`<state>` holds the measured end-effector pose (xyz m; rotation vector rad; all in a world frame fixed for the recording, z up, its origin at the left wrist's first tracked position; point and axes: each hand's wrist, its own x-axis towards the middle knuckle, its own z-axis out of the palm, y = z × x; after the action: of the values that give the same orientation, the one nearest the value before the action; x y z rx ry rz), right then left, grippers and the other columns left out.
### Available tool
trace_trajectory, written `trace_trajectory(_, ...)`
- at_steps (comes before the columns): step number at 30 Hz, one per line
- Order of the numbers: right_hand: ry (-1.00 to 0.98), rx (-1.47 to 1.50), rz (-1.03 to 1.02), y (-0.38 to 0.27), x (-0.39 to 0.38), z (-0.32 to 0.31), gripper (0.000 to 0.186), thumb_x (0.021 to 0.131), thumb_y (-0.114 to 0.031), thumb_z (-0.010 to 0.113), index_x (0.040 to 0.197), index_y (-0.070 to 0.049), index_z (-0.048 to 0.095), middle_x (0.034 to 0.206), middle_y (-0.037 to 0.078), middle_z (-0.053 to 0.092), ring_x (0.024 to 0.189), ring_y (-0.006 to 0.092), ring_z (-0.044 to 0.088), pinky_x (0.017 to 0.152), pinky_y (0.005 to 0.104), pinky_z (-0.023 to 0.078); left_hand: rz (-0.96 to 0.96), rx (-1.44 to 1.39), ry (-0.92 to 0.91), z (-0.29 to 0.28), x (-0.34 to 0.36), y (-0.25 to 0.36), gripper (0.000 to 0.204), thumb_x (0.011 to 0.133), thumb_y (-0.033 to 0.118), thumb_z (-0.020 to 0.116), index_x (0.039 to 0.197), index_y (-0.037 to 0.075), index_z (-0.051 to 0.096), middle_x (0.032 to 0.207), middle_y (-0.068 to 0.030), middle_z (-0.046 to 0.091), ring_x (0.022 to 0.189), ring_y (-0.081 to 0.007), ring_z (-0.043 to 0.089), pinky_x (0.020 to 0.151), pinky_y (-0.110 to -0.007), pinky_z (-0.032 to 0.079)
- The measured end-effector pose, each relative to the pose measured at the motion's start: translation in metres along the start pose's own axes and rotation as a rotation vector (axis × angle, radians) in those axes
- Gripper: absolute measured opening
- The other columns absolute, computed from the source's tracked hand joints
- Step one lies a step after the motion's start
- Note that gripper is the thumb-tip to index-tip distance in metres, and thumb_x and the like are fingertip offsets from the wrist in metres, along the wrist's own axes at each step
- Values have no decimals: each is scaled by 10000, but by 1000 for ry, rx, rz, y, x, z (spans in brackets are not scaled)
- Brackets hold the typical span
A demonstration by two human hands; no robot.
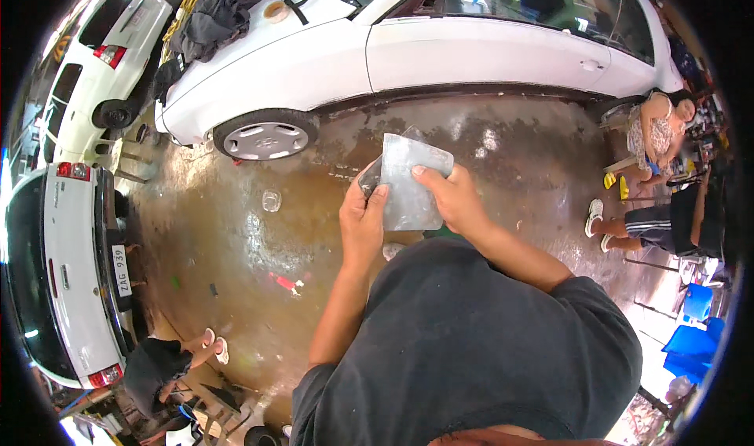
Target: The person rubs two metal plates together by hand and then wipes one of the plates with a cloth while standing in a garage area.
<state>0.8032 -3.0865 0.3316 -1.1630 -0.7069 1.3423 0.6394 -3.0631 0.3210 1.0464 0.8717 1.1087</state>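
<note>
In front of my chest, both hands hold a light grey, slightly bent sandpaper sheet (408, 204). My left hand (360, 228) is closed on its left edge, with the thumb lying on the front face. A darker piece (370, 178) shows behind the sheet, beside the left fingers; whether it is part of the same sheet I cannot tell. My right hand (459, 201) pinches the upper right side, thumb on top. The fingers behind the sheet are mostly hidden.
A white car (487, 57) stands ahead, with dark cloth (224, 14) and a tape roll (276, 11) on its hood. A clear plastic container (272, 201) and a red item (284, 283) lie on the wet floor (236, 250). People are at right and lower left; white vehicles at left.
</note>
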Motion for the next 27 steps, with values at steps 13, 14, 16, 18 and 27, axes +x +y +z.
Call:
trace_trajectory(13, -222, -527, -142, -36, 2, -9, 289, 939, -212, 632, 1059, 43, 694, 856, 88, 720, 764, 117, 611, 690, 321, 506, -31, 285, -172, -15, 7, 14, 323, 991, 78, 553, 1298, -10, 599, 1078, -32, 695, 969, -84, 587, 872, -272, 482)
trace_trajectory(14, -254, -587, -179, -35, 2, -11, 298, 938, -210, 628, 1071, 50, 687, 863, 106, 727, 763, 135, 622, 696, 334, 510, -28, 284, -169, -14, 6, 16, 323, 991, 78, 553, 1298, -10, 599, 1078, -32, 695, 969, -84, 587, 872, -272, 482)
trace_trajectory(16, -275, -606, -246, -34, 5, -13, 304, 940, -211, 622, 1074, 56, 681, 856, 128, 724, 750, 155, 626, 701, 345, 511, -66, 313, -215, -12, 7, 22, 291, 987, 76, 552, 1259, -1, 622, 1028, -25, 698, 934, -82, 587, 855, -277, 487)
trace_trajectory(18, -302, -622, -303, -35, 4, -13, 310, 942, -211, 615, 1077, 62, 675, 850, 150, 720, 737, 174, 630, 705, 356, 512, -68, 328, -223, -17, 5, 19, 265, 984, 75, 554, 1224, -6, 630, 1017, -27, 697, 925, -85, 585, 848, -280, 489)
trace_trajectory(27, -507, -866, -365, -52, 7, -16, 239, 948, -216, 627, 1021, 5, 684, 743, 181, 640, 613, 208, 548, 607, 368, 466, -190, 363, -312, -27, -1, 7, 186, 982, 90, 559, 1099, -34, 633, 964, -9, 671, 884, -91, 574, 824, -277, 479)
